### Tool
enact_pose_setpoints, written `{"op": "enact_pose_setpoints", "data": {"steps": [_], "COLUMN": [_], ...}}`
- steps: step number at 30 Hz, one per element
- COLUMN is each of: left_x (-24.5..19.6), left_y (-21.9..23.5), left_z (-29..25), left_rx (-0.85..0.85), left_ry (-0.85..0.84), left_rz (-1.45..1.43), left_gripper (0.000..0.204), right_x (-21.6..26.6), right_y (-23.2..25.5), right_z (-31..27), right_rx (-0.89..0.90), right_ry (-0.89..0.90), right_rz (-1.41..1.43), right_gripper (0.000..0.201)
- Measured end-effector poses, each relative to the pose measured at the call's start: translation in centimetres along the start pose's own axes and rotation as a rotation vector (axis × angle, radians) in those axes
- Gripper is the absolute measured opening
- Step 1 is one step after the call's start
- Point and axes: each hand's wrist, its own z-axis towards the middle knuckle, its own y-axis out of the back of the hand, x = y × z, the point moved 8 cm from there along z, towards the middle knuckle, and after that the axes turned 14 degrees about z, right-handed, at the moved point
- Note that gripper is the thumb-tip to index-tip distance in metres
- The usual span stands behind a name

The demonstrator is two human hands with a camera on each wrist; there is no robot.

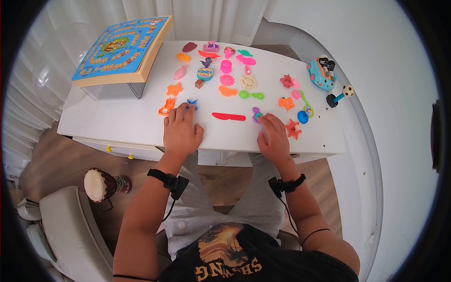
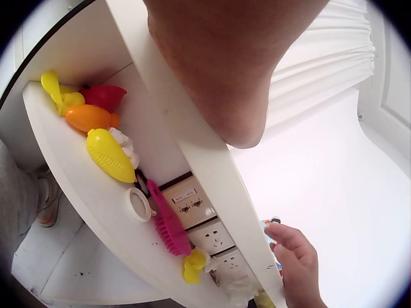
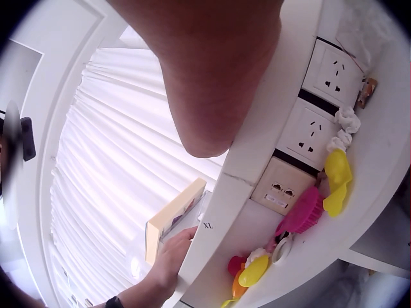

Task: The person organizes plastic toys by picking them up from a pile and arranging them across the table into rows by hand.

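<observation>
In the head view my left hand (image 1: 181, 131) rests on the white table near its front edge, fingers extended and thumb apart. Its fingertips reach a blue star-shaped cutter (image 1: 192, 102), with an orange cutter (image 1: 167, 106) just to the left. My right hand (image 1: 276, 138) lies farther right, its fingertips at a small purple and teal toy (image 1: 256, 113), thumb held away. Between the hands lies a red toy knife (image 1: 229, 116). An orange starfish-like piece (image 1: 293, 129) and a blue round piece (image 1: 303, 117) sit right of the right hand.
Several colourful toy pieces, including a green spoon-like one (image 1: 251, 95), spread across the table (image 1: 131, 122). A blue game board on a box (image 1: 120, 47) stands back left; a toy car (image 1: 322, 75) back right. Below, a shelf holds a pink brush (image 2: 168, 224) and toy corn (image 2: 109, 156).
</observation>
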Motion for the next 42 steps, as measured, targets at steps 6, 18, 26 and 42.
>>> {"op": "enact_pose_setpoints", "data": {"steps": [6, 18, 26, 42], "left_x": [0.0, -0.1, -0.1, -0.1], "left_y": [0.1, -0.2, -0.3, -0.3], "left_z": [0.0, 0.0, 0.1, -0.1], "left_rx": [0.011, 0.013, 0.045, -0.057], "left_ry": [0.000, -0.008, -0.004, -0.062], "left_rz": [0.008, 0.032, 0.022, 0.047], "left_gripper": [0.057, 0.056, 0.058, 0.060], "right_x": [-1.0, -0.4, -4.2, -28.6], "right_y": [0.0, -0.7, 6.5, 15.3], "right_z": [0.1, 0.5, -1.4, -1.7], "right_rx": [0.004, 0.083, -0.229, -0.371], "right_ry": [-0.090, -0.070, -0.072, -0.284], "right_rz": [0.017, -0.009, -0.033, -0.097], "right_gripper": [0.047, 0.050, 0.043, 0.038]}}
